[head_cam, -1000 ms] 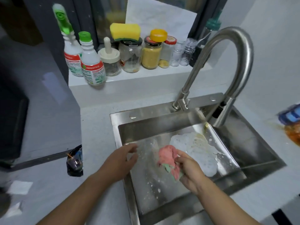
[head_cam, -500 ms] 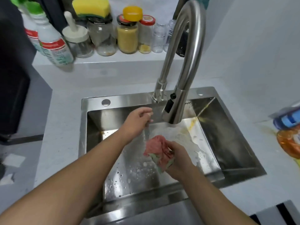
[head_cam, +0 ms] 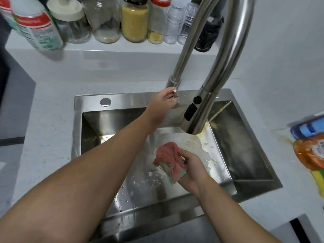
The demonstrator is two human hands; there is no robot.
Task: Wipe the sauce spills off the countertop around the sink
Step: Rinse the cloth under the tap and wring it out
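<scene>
Sink (head_cam: 136, 101): brushed steel, satin sheen, water-spotted. Tap (head_cam: 234, 48): polished metal, glossy. Cloth (head_cam: 167, 154): soft, fuzzy fabric. Counter (head_cam: 50, 111): pale, finely speckled, matt, possibly stone. Jars (head_cam: 106, 20): clear glass. Bottle (head_cam: 39, 30): smooth plastic, glossy label.

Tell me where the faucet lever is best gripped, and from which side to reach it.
Pinch the free end of the lever, a thin rod sticking out from the faucet base toward the sink front. Come from the left: the spout's down-curving end crowds the right side. The left hand pinches it that way; the right hand holds the cloth.
</scene>
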